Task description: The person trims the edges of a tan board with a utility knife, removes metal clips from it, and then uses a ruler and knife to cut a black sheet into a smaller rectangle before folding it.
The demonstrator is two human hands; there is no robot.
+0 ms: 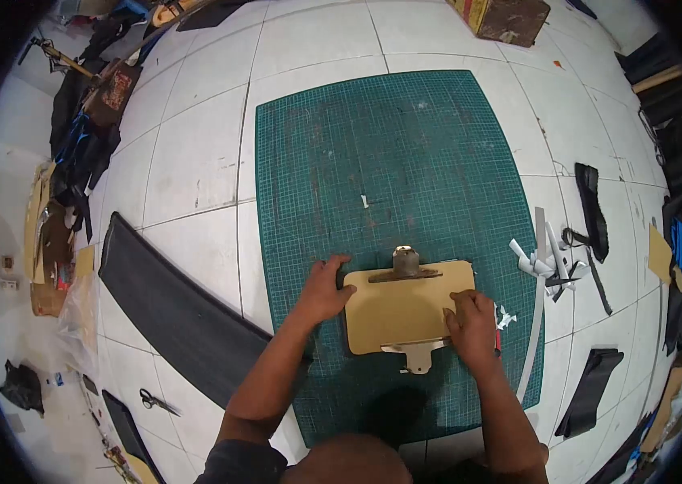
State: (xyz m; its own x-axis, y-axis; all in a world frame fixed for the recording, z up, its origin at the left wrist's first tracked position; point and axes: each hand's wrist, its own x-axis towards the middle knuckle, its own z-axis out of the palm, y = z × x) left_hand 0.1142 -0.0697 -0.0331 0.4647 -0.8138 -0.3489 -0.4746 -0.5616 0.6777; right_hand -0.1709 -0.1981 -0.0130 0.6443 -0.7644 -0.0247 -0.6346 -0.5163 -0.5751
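Observation:
A tan board [397, 310] with rounded corners lies on the green cutting mat [373, 145], with black material showing along its left edge. One metal clip [405, 264] grips its top edge and another metal clip [417, 356] its bottom edge. At the board's upper left corner is my left hand [326, 289], thumb and fingers apart, the thumb touching the board. My right hand [472, 323] rests on the right edge, its fingers bent over the board near the lower clip. Something red shows beside the right wrist.
Black material [188, 310] lies left of the mat, with scissors [158, 402] below it. White strips [547, 262], a metal ruler [533, 323] and black pieces [591, 393] are on the right. A box [510, 20] stands at the top.

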